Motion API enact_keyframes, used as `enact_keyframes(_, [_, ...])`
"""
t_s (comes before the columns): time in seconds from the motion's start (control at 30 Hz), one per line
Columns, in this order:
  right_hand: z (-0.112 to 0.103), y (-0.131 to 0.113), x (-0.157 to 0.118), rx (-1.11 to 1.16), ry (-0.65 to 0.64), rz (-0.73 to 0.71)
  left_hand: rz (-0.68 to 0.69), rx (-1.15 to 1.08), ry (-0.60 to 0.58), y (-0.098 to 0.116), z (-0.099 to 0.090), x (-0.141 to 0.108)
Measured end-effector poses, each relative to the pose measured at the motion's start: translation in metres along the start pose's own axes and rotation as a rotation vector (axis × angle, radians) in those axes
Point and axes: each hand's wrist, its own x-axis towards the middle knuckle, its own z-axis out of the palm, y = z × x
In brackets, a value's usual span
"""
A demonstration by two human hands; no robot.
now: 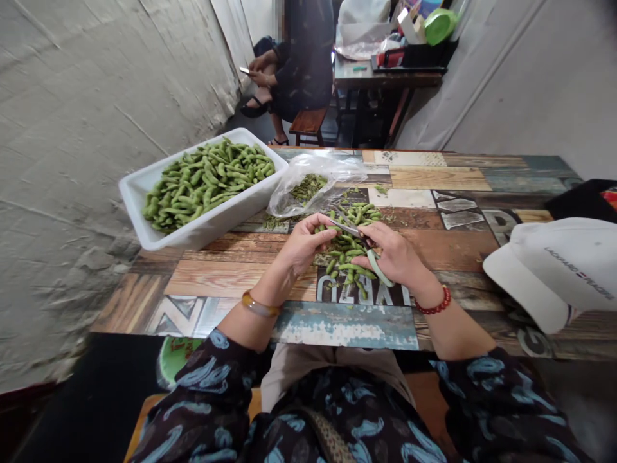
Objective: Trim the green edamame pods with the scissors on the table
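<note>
In the middle of the frame, the left hand pinches a pod, likely to keep it still, while the right hand's fingers curl round the scissors above the pile, upper-left tub probably near for easy reach.
</note>
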Motion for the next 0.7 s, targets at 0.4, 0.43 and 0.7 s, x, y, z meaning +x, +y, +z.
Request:
enact_keyframes(0.4, [0.0006,-0.0025,0.0005,-0.008,0.038,-0.05,-0.013,-0.055,-0.059,-0.0004,0.0007,-0.0006])
enact_keyframes(0.43, [0.0009,-0.0028,0.0003,-0.013,0.039,-0.047,-0.015,-0.067,-0.068,-0.0006,0.0004,-0.0002])
enact_keyframes(0.7, [-0.0014,0.0046,0.0018,-0.049,0.111,0.014,-0.056,-0.223,-0.075,0.0026,-0.0059,0.0046])
